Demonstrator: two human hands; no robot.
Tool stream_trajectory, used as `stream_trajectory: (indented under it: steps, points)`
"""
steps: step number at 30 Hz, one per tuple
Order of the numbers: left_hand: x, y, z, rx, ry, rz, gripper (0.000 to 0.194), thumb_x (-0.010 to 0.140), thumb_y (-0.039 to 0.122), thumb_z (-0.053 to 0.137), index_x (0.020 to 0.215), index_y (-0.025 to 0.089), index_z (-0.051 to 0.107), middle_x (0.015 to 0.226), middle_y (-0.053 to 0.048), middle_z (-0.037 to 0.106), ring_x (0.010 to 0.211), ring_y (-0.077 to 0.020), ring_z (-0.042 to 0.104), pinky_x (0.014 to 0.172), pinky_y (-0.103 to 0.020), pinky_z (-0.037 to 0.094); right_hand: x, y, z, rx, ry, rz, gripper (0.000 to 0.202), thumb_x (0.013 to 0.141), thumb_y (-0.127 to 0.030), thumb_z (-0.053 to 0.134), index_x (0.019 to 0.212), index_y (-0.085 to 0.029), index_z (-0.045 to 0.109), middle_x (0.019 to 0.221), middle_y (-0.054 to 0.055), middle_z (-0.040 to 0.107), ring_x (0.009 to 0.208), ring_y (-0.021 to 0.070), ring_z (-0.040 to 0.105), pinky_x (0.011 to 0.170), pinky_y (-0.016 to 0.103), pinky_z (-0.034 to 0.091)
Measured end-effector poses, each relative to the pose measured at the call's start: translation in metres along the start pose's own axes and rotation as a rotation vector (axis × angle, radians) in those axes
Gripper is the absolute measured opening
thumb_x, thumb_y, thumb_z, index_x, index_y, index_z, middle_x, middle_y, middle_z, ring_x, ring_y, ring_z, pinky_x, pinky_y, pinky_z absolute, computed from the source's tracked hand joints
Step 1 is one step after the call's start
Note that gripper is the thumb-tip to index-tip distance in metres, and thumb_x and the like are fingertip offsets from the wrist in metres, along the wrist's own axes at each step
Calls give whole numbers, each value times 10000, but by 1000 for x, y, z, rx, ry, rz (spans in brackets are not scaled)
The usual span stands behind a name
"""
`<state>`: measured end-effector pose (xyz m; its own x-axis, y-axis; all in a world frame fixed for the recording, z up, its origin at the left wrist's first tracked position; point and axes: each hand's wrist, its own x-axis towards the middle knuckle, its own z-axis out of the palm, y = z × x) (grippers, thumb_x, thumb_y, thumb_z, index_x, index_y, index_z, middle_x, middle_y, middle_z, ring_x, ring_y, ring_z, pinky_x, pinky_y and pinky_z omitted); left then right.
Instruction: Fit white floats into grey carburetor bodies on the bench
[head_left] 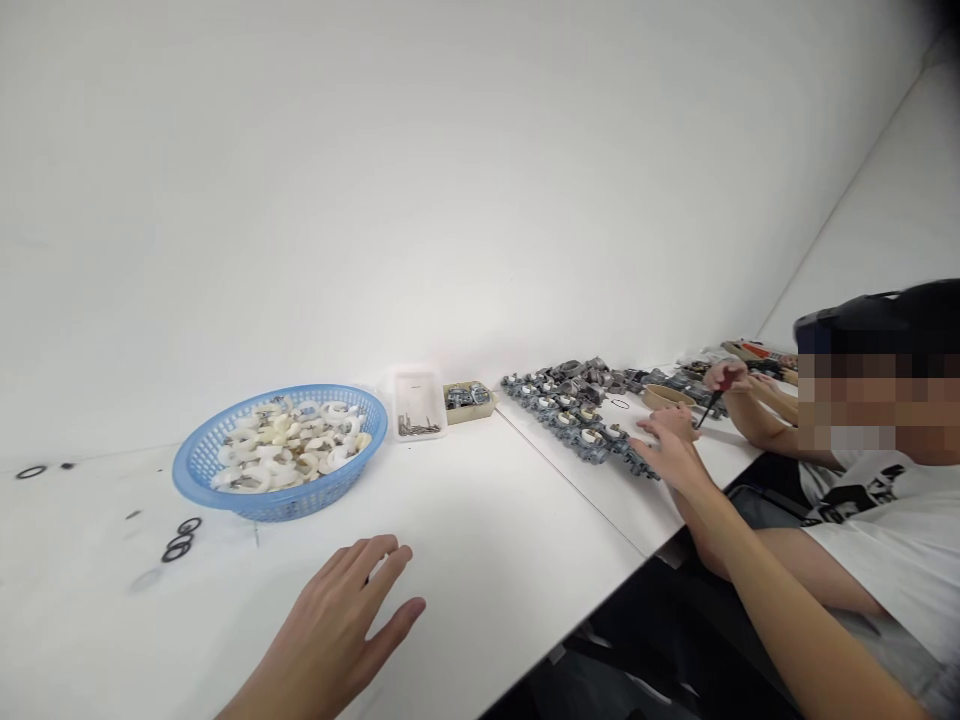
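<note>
Idle between parts: I see left hand (341,620) flat, fingers spread, holding nothing; right hand unseen.
Next needs a reach to the blue basket (196,470) of white rings (289,445).

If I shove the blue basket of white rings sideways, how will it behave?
The blue basket looks like thin openwork plastic, so its rim may flex. It sits wide and low on the smooth white table, so it should slide rather than tip. The white rings lie heaped and loose, and would probably shift or rattle.

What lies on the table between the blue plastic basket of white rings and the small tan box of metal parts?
In the head view, a clear plastic tray holding thin metal pins stands between the blue plastic basket and the small tan box.
</note>
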<state>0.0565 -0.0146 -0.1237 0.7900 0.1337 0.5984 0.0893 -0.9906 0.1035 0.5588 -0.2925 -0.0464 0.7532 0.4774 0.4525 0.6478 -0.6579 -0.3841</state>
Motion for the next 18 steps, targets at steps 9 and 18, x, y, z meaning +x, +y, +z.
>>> stream_trajectory:
  steps: [9,18]
  points:
    - [12,6,-13,-17,-100,-127,276,1019,402,530,1214,212,570,1144,-102,661,978,-271,658,840,-433,548,-42,-181,69,260,-248,-555,415,969,-503,514,1302,-264,580,537,-49,580,501,176,573,551,285,484]
    - [14,-35,-21,75,-87,-301,202,959,330,619,1098,183,621,950,-43,658,905,-217,645,814,-356,530,-149,-374,93,609,-473,-1305,386,988,-166,445,1336,-295,552,1209,90,669,1096,230,658,894,361,572]
